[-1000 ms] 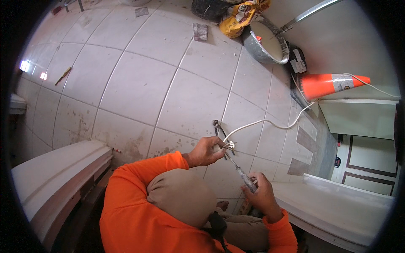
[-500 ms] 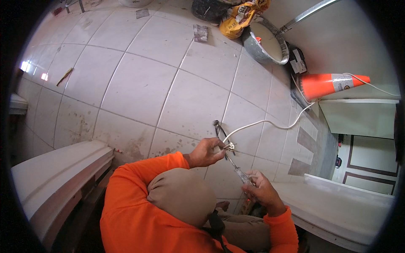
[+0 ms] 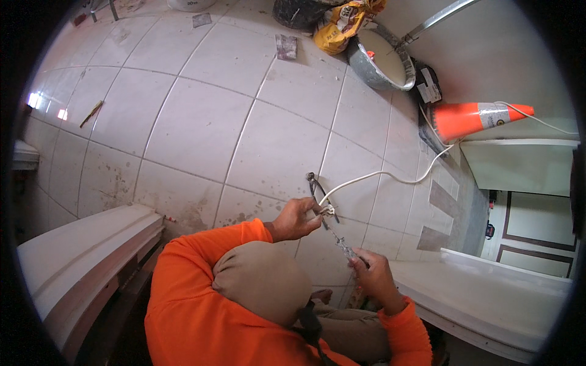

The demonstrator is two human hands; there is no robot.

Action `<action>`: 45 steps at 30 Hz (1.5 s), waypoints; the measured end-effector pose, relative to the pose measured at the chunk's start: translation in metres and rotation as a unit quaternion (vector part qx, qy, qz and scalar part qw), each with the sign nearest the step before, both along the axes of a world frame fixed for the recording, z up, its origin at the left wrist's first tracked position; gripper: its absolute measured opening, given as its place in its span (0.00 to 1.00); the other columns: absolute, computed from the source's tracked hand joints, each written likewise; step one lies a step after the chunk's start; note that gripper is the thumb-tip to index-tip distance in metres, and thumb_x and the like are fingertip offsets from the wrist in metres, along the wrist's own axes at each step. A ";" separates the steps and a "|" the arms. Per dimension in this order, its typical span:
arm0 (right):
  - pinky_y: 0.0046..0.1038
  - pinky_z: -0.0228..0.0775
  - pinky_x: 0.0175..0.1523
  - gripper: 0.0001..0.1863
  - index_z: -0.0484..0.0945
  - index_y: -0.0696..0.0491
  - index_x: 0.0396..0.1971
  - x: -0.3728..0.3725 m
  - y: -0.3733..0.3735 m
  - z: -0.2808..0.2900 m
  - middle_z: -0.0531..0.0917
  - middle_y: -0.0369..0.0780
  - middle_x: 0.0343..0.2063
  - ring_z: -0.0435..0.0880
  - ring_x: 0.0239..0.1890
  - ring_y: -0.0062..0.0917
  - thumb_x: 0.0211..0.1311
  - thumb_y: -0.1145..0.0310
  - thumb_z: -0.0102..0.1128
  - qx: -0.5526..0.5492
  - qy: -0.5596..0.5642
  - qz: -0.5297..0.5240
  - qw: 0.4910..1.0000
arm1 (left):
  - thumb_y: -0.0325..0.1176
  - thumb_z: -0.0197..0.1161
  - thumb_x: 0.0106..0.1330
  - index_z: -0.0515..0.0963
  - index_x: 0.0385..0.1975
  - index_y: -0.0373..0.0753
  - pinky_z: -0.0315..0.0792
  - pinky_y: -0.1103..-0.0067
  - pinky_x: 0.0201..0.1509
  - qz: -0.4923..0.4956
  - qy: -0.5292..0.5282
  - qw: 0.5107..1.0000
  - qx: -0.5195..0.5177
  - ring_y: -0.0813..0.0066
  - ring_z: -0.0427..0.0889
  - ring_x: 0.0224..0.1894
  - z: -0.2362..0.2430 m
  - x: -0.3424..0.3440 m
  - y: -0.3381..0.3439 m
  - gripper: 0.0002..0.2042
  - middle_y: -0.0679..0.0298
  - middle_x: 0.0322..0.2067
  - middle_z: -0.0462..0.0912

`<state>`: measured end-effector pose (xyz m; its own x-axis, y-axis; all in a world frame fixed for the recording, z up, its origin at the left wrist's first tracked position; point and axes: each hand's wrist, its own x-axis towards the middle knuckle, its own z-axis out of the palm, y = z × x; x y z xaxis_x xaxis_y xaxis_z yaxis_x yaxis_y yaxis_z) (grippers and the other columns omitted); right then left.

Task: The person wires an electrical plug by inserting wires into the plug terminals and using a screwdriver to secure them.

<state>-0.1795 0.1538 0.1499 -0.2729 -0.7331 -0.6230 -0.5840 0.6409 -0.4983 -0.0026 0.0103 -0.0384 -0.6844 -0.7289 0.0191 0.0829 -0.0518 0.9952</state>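
My left hand (image 3: 296, 219) is closed, pinching a small white electrical fitting (image 3: 329, 210), perhaps a plug, at the end of a white cable (image 3: 365, 177). My right hand (image 3: 377, 277) is wrapped round the clear, dirty handle of a screwdriver (image 3: 345, 246). Its shaft points up and left toward the white fitting; whether the tip touches it cannot be made out. Just beyond my left hand a pair of dark pincers (image 3: 313, 182) lies on the tiles, partly hidden by the hand and fitting.
The cable runs right to an orange traffic cone (image 3: 458, 120) lying on its side. Past it are a grey tub (image 3: 366, 68) of pale liquid, a yellow bag (image 3: 336, 35) and a black bucket (image 3: 296, 13). White curved panels (image 3: 85, 235) flank me on the tiled floor (image 3: 201, 122).
My right hand has turned a little around the screwdriver handle, and the fingers have shifted lower on it. The left hand keeps its pinch on the fitting, almost unmoved.
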 end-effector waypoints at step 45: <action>0.23 0.72 0.27 0.26 0.70 0.66 0.60 -0.037 -0.025 -0.034 0.81 0.37 0.27 0.80 0.25 0.20 0.72 0.63 0.60 -0.111 -0.246 -0.281 0.921 | 0.23 0.70 0.63 0.76 0.56 0.39 0.81 0.78 0.44 -0.218 0.235 0.862 0.392 0.75 0.84 0.42 0.012 0.011 -0.026 0.21 0.59 0.43 0.85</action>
